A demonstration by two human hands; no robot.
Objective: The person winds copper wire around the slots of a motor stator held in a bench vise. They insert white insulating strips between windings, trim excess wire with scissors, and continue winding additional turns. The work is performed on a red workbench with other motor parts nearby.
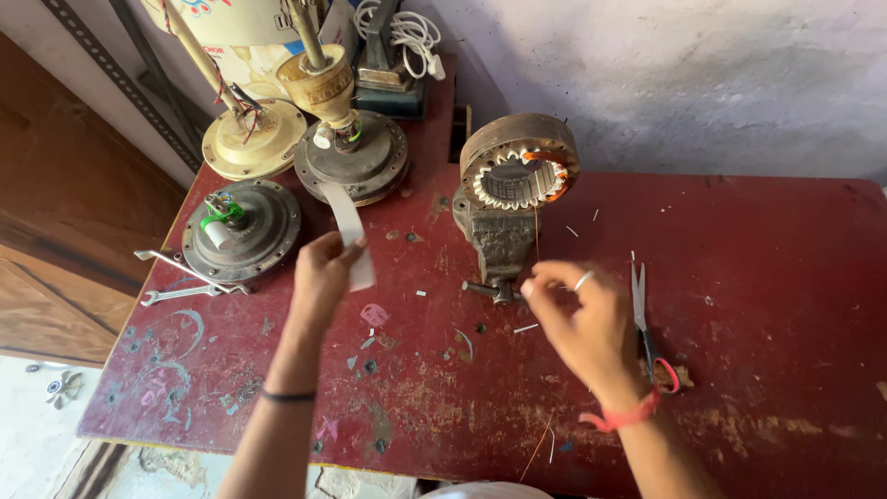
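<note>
Left hand [323, 274] is closed in a pinch on a strip of pale insulating paper [349, 233], holding it up over the left-middle of the red counter [758, 277]. Right hand [577, 319] is nearer me and to the right, fingers drawn together just below the small bench vise [499, 242]. A thin copper wire [535, 236] drops from the stator [517, 166] toward those fingertips; I think they grip its end, though the wire is too fine in this view to be sure.

Stator sits clamped in the vise at far centre, ring facing me, orange winding showing in the upper right of its slots, the rest of the teeth bare.

Scissors [644, 319] lie flat just right of the right hand, red handles toward me. Far left: three fan motor housings [242, 231], with two spanners [180, 282] beside the nearest one. Paper snips and wire offcuts are scattered on the counter.

My judgement on handling: keep the wire lightly taut and straight from the slot so it does not kink, keep the paper strip flat and uncreased, and bring it toward the slot from the left without dragging across the laid turns.
</note>
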